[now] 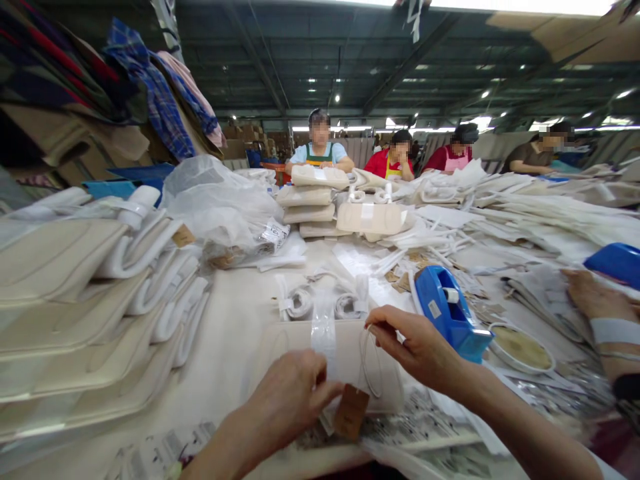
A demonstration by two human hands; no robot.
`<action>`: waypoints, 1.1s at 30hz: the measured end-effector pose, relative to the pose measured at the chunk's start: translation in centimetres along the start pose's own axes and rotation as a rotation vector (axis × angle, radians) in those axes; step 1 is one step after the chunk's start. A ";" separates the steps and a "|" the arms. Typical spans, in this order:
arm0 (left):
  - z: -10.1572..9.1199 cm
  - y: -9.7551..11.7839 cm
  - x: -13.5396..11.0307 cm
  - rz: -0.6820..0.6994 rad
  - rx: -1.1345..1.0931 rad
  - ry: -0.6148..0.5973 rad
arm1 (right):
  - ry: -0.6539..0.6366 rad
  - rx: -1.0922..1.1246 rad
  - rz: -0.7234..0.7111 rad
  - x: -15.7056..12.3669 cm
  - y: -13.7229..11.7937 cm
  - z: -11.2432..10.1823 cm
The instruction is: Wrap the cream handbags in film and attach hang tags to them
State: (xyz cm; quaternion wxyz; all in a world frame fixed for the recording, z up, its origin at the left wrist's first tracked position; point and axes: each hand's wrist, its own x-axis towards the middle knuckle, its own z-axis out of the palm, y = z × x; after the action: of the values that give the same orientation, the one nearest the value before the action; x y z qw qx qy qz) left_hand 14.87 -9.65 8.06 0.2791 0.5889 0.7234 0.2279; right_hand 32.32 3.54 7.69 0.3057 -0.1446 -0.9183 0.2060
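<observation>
A thin cord [376,395] is pinched shut by the right hand [411,341]; whether the tag [351,413] is gripped by the left hand [289,387] cannot be told — through slack, the cord could be tangled

Small bright lights [337,98] dot a dim ceiling [310,50] — edges stretched and blurred.

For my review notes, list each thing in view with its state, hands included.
Left hand: at the brown tag's edge, grip unclear
Right hand: pinching the white cord
White cord: looped
Brown tag: tilted
Beige bundle: lying flat, taped
White rolls: coiled
Blue tape dispenser: not held
Left-side pile: stacked
Clear plastic: crumpled
</observation>
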 end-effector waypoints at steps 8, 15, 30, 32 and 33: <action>2.6 3.8 2.8 0.122 -0.469 0.195 | -0.034 -0.020 -0.068 -1.1 -1.5 0.0; 3.7 3.0 2.5 0.016 -0.815 0.204 | 0.151 0.403 0.219 -2.8 -1.9 1.9; 3.3 0.3 7.0 -0.130 -1.233 0.370 | 0.097 1.190 0.930 -0.2 0.3 6.2; 3.4 -0.4 7.7 -0.132 -1.196 0.368 | 0.118 1.123 0.962 0.5 1.1 5.7; 3.4 -0.7 8.1 -0.129 -1.136 0.349 | 0.115 1.088 0.962 1.0 1.5 5.4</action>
State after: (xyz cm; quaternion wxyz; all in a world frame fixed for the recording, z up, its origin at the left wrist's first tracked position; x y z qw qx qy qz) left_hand 15.42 -1.87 3.94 0.4406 0.2563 0.5579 0.6550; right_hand 28.45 3.67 3.57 0.2577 -0.3702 -0.5035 0.7369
